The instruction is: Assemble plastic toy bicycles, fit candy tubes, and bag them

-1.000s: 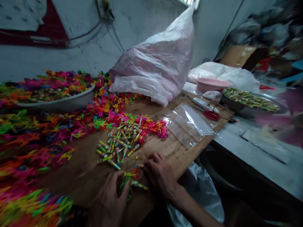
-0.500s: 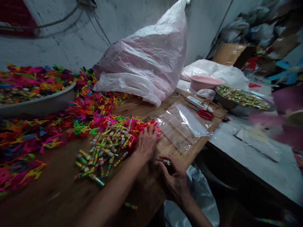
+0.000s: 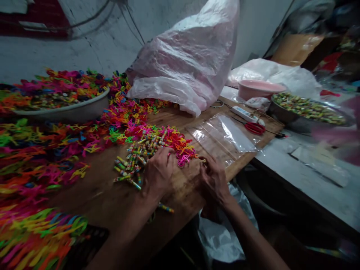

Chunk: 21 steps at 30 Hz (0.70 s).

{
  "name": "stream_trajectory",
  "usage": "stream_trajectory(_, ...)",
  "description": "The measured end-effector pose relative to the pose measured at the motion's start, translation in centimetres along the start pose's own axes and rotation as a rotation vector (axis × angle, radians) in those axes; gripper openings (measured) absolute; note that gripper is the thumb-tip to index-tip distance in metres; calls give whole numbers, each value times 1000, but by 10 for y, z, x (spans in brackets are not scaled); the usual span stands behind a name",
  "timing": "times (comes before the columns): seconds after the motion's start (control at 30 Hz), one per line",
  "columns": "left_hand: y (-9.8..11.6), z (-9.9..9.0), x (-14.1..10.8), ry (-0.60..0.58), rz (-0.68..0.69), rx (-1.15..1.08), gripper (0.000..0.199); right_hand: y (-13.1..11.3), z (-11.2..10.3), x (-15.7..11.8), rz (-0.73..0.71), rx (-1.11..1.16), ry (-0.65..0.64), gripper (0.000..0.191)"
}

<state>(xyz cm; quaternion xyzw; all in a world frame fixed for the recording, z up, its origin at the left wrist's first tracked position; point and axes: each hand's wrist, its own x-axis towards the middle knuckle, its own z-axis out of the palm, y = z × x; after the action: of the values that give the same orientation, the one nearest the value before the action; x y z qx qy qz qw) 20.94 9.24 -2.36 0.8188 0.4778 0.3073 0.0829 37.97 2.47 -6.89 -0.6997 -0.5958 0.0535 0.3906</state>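
My left hand (image 3: 159, 170) is curled over the right side of a pile of small patterned tubes (image 3: 137, 157). Its fingers are pinched on a small pink plastic piece (image 3: 169, 153), mostly hidden. Close by lies a heap of red and pink plastic pieces (image 3: 184, 150). My right hand (image 3: 213, 178), near the table's right edge, is closed on a small patterned tube (image 3: 203, 160); only its yellowish end shows, with an orange bit beside it. One loose tube (image 3: 165, 207) rests below my left wrist.
Clear plastic bags (image 3: 225, 138), red-handled scissors (image 3: 254, 128) and a white power strip (image 3: 244, 114) lie on the wooden table (image 3: 107, 195). A large plastic sack (image 3: 185, 60) stands behind. Heaped basins include a grey one (image 3: 84, 112) at left and a metal one (image 3: 289, 118) at right.
My left hand has drawn back from the red and pink heap, now with a pink piece at its fingers. My right hand has risen, its fingers curled tighter around the tube. The view has shifted left.
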Motion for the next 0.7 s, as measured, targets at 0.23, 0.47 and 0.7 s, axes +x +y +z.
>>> stream_trajectory(0.23, -3, -12, -49, -92, -390, -595, 18, 0, 16, 40, -188, -312, -225, 19)
stream_trajectory(0.47, -3, -12, -56, -195, -623, -857, 25, 6, 22, 31, -189, -312, -168, 20)
stream_trajectory(0.7, -3, -6, -43, -193, -662, -909, 29, 8, -11, 21, -311, -89, -28, 9)
